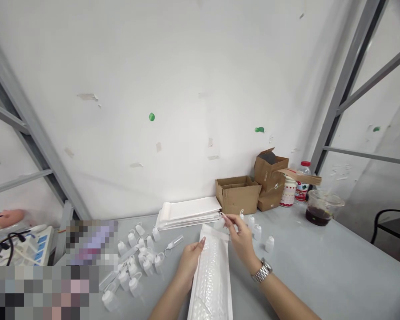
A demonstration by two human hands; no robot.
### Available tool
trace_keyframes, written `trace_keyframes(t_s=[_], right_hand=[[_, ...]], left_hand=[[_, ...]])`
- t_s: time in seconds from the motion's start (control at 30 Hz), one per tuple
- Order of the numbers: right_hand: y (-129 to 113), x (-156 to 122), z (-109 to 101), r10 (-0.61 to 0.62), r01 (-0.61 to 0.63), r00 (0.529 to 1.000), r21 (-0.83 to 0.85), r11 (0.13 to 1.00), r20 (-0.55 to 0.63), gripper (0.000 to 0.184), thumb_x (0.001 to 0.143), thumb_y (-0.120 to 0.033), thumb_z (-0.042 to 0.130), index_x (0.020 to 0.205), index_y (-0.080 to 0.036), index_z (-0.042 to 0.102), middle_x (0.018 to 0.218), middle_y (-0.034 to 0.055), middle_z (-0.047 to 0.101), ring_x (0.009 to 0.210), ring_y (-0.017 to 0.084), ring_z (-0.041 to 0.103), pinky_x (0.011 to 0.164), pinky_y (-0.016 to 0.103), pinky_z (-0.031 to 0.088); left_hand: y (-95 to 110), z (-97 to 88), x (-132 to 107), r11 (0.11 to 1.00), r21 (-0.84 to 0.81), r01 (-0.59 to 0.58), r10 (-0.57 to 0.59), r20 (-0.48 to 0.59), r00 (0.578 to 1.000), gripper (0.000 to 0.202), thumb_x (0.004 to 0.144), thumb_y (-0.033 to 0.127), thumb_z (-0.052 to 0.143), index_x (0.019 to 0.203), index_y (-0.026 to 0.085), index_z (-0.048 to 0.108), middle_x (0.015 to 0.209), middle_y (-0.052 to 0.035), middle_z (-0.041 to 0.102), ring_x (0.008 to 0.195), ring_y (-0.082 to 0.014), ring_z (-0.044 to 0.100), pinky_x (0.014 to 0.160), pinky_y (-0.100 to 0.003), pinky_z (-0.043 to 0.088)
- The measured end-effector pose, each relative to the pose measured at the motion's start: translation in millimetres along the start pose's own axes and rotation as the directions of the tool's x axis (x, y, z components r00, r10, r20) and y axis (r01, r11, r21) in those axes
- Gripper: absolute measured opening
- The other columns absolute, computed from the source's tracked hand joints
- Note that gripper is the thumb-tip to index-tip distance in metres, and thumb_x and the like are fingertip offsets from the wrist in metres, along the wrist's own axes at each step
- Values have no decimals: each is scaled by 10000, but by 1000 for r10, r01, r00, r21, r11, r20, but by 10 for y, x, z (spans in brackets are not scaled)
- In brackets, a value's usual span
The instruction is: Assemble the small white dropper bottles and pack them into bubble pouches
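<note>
A white bubble mailer (211, 275) lies lengthwise before me, its upper end raised. My left hand (190, 260) is closed on its left edge, thumb on top. Just above the mailer's upper end, my right hand (240, 235) pinches a small translucent squeeze bottle (219, 223), partly hidden by the fingers; a thin loop shows at its top. Left of the mailer many similar bottles (147, 266) with looped caps stand or lie in a loose group. Several more bottles (257, 232) stand to the right of my right hand.
A stack of white mailers (190, 211) lies by the wall. Behind my right hand are an open cardboard box (240, 195), a taller brown box (270, 178), a red-capped bottle (302, 182) and a plastic bowl of dark liquid (320, 211). A power strip (42, 244) sits far left.
</note>
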State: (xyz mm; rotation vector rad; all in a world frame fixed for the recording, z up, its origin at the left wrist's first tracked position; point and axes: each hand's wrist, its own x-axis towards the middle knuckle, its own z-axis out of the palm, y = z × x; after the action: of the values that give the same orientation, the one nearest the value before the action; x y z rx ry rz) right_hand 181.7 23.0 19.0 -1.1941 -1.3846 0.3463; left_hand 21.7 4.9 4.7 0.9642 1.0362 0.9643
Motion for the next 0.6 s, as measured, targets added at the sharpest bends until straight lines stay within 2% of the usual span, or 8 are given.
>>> trace_keyframes(t_s=[0.17, 0.33, 0.43, 0.6], right_hand=[[-100, -89, 77, 114, -130, 988, 155, 979, 106, 284, 789, -445, 499, 782, -181, 602, 720, 38, 627, 655, 172, 562, 632, 288, 436], [-41, -12, 96, 307, -346, 938, 393, 852, 162, 336, 676, -497, 611, 754, -176, 550, 609, 10, 613, 497, 142, 546, 523, 279, 452], [6, 7, 98, 371, -422, 907, 431, 798, 201, 359, 623, -502, 656, 712, -182, 521, 536, -5, 597, 443, 138, 537, 478, 272, 440], [64, -23, 113, 440, -519, 854, 409, 750, 278, 390, 579, -508, 679, 712, -177, 521, 431, -32, 541, 390, 127, 499, 428, 248, 395]], left_hand=[[-40, 25, 32, 994, 80, -77, 74, 39, 996, 540, 591, 626, 566, 727, 111, 657, 556, -18, 610, 581, -176, 542, 592, -266, 372], [-86, 37, 68, 990, 86, -109, 107, 24, 994, 545, 558, 649, 570, 620, 111, 624, 482, 14, 525, 490, -117, 434, 518, -233, 290], [-95, 60, 65, 991, 77, -108, 107, 10, 994, 524, 559, 638, 578, 571, 115, 600, 473, 22, 500, 471, -96, 388, 504, -226, 253], [-82, 109, 41, 995, 35, -95, 94, 23, 995, 521, 536, 634, 599, 592, 116, 615, 489, 14, 523, 486, -100, 406, 516, -228, 274]])
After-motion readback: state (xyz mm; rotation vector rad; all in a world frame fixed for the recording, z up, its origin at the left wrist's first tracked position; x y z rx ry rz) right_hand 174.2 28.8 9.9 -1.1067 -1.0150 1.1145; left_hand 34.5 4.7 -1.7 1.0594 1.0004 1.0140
